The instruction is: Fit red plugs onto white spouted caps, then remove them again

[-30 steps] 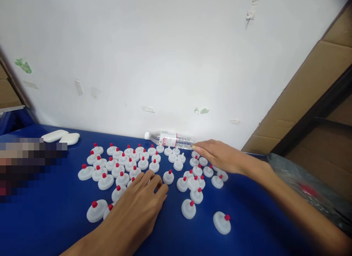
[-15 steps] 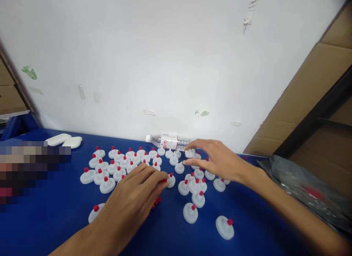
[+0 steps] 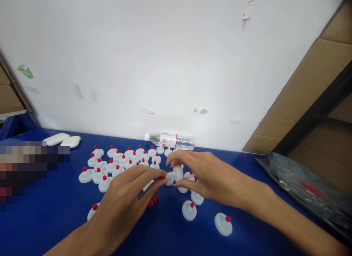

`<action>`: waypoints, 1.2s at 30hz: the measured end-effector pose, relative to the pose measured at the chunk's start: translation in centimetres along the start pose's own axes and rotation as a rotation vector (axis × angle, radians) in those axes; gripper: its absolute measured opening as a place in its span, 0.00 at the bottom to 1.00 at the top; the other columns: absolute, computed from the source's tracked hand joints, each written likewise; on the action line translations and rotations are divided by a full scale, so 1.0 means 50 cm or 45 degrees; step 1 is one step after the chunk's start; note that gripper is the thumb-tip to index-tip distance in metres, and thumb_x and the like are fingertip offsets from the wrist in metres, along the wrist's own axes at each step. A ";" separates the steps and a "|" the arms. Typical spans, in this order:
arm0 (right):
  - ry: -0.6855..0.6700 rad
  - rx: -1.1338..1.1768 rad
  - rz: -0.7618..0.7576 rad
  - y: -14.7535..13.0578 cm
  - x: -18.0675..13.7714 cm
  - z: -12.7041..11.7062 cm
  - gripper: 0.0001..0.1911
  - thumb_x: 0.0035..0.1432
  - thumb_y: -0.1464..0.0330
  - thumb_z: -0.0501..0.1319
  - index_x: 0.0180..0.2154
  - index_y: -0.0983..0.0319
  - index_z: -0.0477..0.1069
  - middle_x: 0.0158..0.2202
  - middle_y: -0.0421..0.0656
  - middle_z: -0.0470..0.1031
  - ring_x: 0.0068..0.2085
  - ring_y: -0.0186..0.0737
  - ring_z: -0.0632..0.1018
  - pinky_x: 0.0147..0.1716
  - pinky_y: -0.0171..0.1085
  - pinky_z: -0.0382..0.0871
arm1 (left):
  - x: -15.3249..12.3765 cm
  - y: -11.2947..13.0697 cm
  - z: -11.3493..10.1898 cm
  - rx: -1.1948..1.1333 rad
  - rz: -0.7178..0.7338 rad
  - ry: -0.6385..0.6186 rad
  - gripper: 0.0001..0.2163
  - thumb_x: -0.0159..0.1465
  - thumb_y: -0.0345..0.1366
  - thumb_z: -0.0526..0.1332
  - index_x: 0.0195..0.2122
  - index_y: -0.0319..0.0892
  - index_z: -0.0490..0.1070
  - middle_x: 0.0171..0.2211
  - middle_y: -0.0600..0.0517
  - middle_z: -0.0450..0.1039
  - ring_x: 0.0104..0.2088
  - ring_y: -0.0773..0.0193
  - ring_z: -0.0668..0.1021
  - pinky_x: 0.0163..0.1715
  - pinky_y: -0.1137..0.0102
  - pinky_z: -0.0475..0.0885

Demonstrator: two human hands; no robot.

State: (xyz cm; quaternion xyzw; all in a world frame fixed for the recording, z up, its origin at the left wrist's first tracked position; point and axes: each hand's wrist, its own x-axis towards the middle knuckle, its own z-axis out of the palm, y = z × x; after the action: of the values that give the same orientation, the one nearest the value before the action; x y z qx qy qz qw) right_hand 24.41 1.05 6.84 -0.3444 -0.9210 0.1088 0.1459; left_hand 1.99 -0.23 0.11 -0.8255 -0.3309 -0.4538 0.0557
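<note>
Several white plastic caps with red tips [image 3: 115, 164] lie spread over a blue table [image 3: 55, 219]. My right hand [image 3: 209, 175] pinches one white cap [image 3: 178, 172] between thumb and fingers above the middle of the spread. My left hand [image 3: 129, 201] meets it from the left, its fingertips pinched on a small red tip [image 3: 162, 177] at that cap's side. A few loose red tips [image 3: 153, 201] rest on the table just under my left fingers.
A clear water bottle [image 3: 170, 141] lies on its side against the white wall. Two white oblong pieces [image 3: 62, 140] sit at the far left. A dark plastic bag [image 3: 302, 186] lies at the right, beside stacked cardboard boxes [image 3: 310, 87].
My right hand picked a white cap from the far group and brought it back toward the middle. My left hand rose off the table and closed its fingertips on a red tip beside it.
</note>
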 end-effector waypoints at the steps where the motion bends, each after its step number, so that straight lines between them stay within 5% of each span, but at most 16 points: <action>1: 0.003 0.006 -0.021 -0.002 0.000 0.000 0.23 0.63 0.70 0.65 0.55 0.52 0.60 0.52 0.40 0.75 0.48 0.42 0.78 0.42 0.39 0.71 | -0.002 0.001 0.001 0.005 0.008 0.002 0.04 0.70 0.33 0.61 0.44 0.45 0.74 0.37 0.56 0.80 0.35 0.69 0.82 0.38 0.75 0.75; 6: 0.065 0.013 -0.047 -0.006 -0.005 -0.002 0.20 0.65 0.67 0.64 0.55 0.51 0.60 0.54 0.38 0.75 0.51 0.42 0.77 0.48 0.41 0.71 | -0.007 -0.002 0.002 0.091 -0.004 0.000 0.04 0.70 0.33 0.60 0.44 0.45 0.74 0.38 0.55 0.80 0.36 0.67 0.82 0.39 0.72 0.75; 13: 0.157 0.041 -0.108 -0.012 -0.006 0.000 0.14 0.68 0.65 0.61 0.53 0.53 0.63 0.48 0.40 0.77 0.48 0.41 0.78 0.47 0.40 0.73 | 0.000 -0.002 0.000 0.051 -0.053 0.035 0.05 0.71 0.37 0.60 0.44 0.45 0.74 0.34 0.58 0.81 0.28 0.70 0.82 0.29 0.77 0.74; 22: 0.323 0.119 -0.204 -0.028 -0.006 0.011 0.14 0.67 0.67 0.62 0.52 0.52 0.65 0.47 0.37 0.79 0.45 0.36 0.80 0.45 0.35 0.74 | 0.000 0.003 -0.003 -0.165 -0.079 -0.011 0.09 0.72 0.31 0.55 0.37 0.42 0.73 0.27 0.55 0.76 0.23 0.70 0.76 0.24 0.77 0.70; 36: 0.270 0.026 -0.228 -0.031 -0.006 0.017 0.09 0.69 0.67 0.59 0.50 0.55 0.65 0.45 0.37 0.79 0.46 0.32 0.78 0.49 0.34 0.71 | 0.007 0.007 -0.008 -0.320 -0.233 -0.169 0.12 0.73 0.34 0.51 0.35 0.44 0.71 0.23 0.59 0.71 0.20 0.71 0.71 0.22 0.76 0.64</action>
State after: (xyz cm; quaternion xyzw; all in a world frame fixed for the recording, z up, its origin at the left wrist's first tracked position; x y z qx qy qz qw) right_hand 23.39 -0.37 6.44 -0.2689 -0.9263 0.0676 0.2551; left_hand 2.02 -0.50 0.69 -0.8205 -0.3484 -0.4393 -0.1116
